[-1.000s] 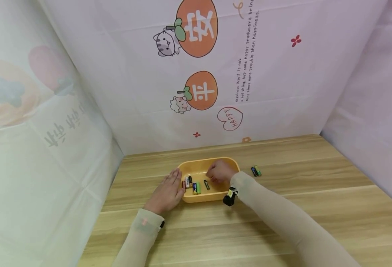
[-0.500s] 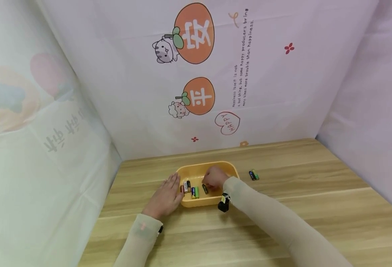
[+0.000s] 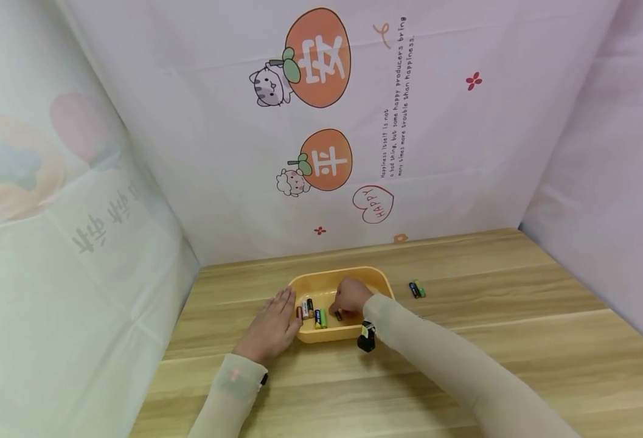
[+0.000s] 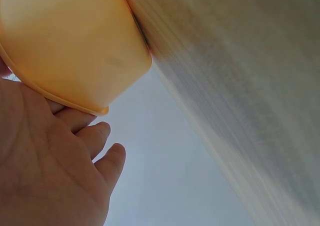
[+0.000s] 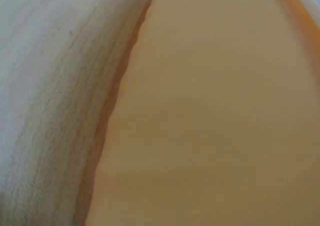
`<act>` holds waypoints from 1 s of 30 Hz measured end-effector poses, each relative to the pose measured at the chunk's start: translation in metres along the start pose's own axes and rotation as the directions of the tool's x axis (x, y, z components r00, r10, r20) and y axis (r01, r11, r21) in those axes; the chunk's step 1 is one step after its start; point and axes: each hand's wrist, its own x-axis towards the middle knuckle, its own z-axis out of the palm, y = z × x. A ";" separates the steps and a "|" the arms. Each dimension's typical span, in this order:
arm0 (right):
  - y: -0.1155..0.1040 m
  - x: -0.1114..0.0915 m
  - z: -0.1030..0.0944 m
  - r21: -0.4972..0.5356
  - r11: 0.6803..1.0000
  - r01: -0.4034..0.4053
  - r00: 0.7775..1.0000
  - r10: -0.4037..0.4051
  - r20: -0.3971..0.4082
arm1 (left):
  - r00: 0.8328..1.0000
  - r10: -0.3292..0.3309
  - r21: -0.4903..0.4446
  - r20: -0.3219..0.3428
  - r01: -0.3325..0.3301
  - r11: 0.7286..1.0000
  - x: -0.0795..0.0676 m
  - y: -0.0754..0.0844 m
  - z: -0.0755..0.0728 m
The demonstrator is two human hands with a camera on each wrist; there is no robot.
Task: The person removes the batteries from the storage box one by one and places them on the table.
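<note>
Yellow tray (image 3: 348,335) sits on the wood table (image 3: 310,389) with six batteries visible in it. Left end: red battery (image 3: 299,313), white battery (image 3: 305,309) and black battery (image 3: 310,308), side by side. Just nearer the front wall: blue-yellow battery (image 3: 317,319) and light-green battery (image 3: 323,319), paired. Sixth is a small dark battery (image 3: 338,316), apart from the rest, at the fingertips of the right hand (image 3: 351,296), which reaches in over the tray with fingers curled. Can't tell whether it pinches that battery or only touches it; right wrist view shows just tray wall and table. Left hand (image 3: 269,328) lies against the tray's left end, fingers extended at the rim, gripping nothing. Outside, right of the tray: dark-blue battery (image 3: 413,289) and green battery (image 3: 420,288), side by side on the table.
</note>
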 end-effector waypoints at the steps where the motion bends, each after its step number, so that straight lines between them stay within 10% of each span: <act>1: 0.000 0.000 0.000 -0.015 1.000 0.001 1.000 -0.001 0.003 | 1.000 0.000 0.002 0.000 0.000 1.000 0.000 0.000 0.000; 10: 0.000 0.000 -0.001 -0.089 0.994 0.066 0.998 -0.066 0.002 | 1.000 -0.010 -0.003 0.013 0.010 1.000 0.000 -0.001 0.001; 18: 0.007 0.009 -0.001 0.176 0.984 0.038 0.998 -0.048 0.051 | 1.000 -0.010 0.006 0.010 0.010 1.000 0.003 -0.003 0.004; 30: 0.001 0.009 -0.012 0.471 0.882 -0.002 0.999 -0.020 0.042 | 1.000 -0.015 0.003 0.000 0.015 1.000 0.005 -0.004 0.005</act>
